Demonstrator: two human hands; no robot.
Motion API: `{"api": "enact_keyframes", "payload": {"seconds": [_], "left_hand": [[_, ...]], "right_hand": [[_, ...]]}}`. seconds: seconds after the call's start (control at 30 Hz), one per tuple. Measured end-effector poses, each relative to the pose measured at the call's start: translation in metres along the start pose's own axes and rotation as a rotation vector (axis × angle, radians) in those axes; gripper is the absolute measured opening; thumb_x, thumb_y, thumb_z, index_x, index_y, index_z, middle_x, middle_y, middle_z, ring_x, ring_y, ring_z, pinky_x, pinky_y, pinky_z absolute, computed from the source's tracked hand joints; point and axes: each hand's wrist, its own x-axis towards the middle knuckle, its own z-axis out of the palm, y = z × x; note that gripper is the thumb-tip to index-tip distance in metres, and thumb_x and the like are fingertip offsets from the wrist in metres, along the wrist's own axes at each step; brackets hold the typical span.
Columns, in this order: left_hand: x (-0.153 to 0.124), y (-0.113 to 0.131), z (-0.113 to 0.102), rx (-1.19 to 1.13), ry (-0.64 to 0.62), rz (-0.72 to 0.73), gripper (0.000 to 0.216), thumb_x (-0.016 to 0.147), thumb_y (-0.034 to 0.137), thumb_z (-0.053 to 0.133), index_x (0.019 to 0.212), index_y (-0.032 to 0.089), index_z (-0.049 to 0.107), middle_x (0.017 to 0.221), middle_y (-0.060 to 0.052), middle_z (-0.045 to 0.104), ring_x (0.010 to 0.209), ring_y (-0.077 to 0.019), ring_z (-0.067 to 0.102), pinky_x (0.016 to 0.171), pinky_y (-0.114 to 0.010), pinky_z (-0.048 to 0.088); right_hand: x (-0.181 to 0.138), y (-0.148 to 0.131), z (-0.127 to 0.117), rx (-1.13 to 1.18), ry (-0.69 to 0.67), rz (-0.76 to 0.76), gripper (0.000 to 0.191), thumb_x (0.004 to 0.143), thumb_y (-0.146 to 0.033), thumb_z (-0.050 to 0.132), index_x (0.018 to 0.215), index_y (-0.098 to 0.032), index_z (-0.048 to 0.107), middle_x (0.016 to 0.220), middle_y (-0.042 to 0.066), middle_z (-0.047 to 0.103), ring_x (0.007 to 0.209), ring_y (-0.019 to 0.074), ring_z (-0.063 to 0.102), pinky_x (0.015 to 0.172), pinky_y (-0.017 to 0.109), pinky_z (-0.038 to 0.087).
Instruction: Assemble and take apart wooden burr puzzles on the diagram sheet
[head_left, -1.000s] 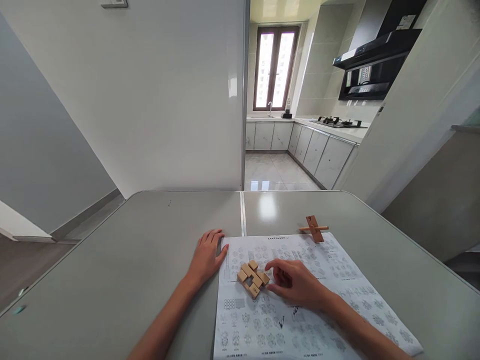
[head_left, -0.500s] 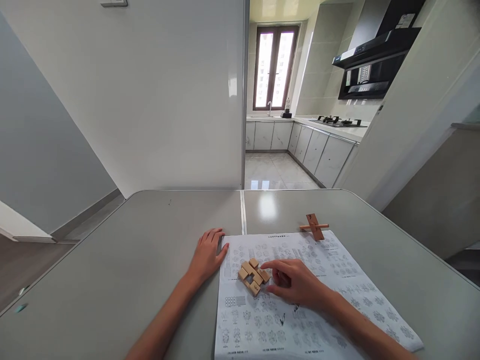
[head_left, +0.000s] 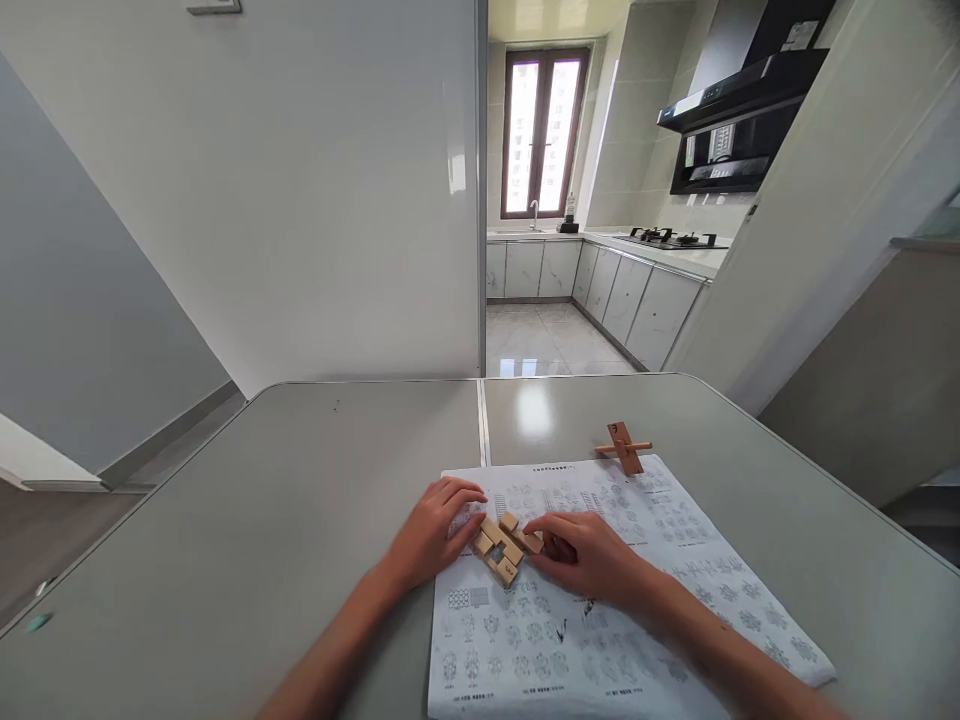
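Observation:
A cluster of light wooden puzzle pieces [head_left: 496, 552], notched blocks fitted against each other, lies on the printed sheet [head_left: 517, 630]. My right hand [head_left: 592, 552] pinches the end of one wooden puzzle piece [head_left: 531, 542] on the cluster's right side, between thumb and index finger. At the cluster's left edge is my left hand [head_left: 435, 530], palm down with fingers stretched out and the thumb tip touching or almost touching a block. Its fingertips lie over the paper's left edge. A small dark mark shows on the lowest block.
The grey table [head_left: 360, 440] has a seam down its middle. Near the sheet's top edge stands a reddish-brown wooden plate with a dowel through it [head_left: 624, 448]. A small green object [head_left: 39, 622] lies at the far left. Beyond the table is a kitchen with white cabinets [head_left: 630, 300].
My left hand has moved right, from the paper's edge to the blocks. My right hand has closed on the right-hand piece, which now sits slightly apart from the cluster.

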Motion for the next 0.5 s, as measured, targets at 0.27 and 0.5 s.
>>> {"api": "enact_keyframes", "payload": {"seconds": [0.27, 0.5], "left_hand": [[-0.0004, 0.0058, -0.0032, -0.096, -0.077, -0.012, 0.024, 0.099, 0.036, 0.061, 0.12, 0.025, 0.065, 0.121, -0.008, 0.071, 0.113, -0.025, 0.064, 0.103, -0.041, 0.049], [0.0026, 0.0059, -0.0045, -0.168, -0.161, 0.012, 0.062, 0.074, 0.054, 0.086, 0.125, 0.025, 0.065, 0.127, -0.011, 0.067, 0.118, -0.0295, 0.061, 0.104, -0.043, 0.049]], "right_hand": [[0.0012, 0.0023, 0.001, 0.02, -0.002, 0.038, 0.021, 0.094, -0.035, 0.066, 0.11, -0.022, 0.07, 0.07, -0.003, 0.065, 0.057, 0.012, 0.055, 0.059, 0.026, 0.043], [0.0009, 0.0066, 0.0016, 0.032, 0.002, 0.06, 0.022, 0.095, -0.036, 0.066, 0.112, -0.023, 0.07, 0.071, -0.002, 0.067, 0.057, 0.012, 0.055, 0.059, 0.026, 0.043]]}}
